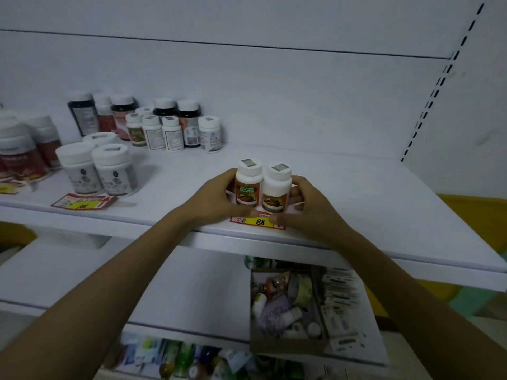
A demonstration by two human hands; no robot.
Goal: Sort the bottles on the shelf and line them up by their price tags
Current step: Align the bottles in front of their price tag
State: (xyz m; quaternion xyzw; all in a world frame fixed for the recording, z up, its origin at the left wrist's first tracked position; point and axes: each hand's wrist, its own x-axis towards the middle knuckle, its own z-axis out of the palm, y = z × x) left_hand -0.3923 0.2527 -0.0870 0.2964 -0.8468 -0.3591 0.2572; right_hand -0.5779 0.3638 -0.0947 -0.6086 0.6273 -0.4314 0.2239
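Grip from both sides on two white plastic bottles with white screw caps and orange-and-green labels, upright and touching side by side near the front edge of the white shelf board (384, 215). Round the left bottle (247, 185), the curled left hand (216, 197), thumb low across the label. Round the right bottle (276, 189), the curled right hand (307, 207), fingertips showing behind it. Just under both thumbs, flat on the board and partly covered: red-bordered yellow price tag marked 88 (258, 221). Well to the left of the left hand: group of mixed white and dark bottles (164, 124), white-capped, with a second red-and-yellow price tag (82, 202) nearer the edge. Below the right forearm, on a lower shelf: open brown cardboard box (285, 345) of small items.
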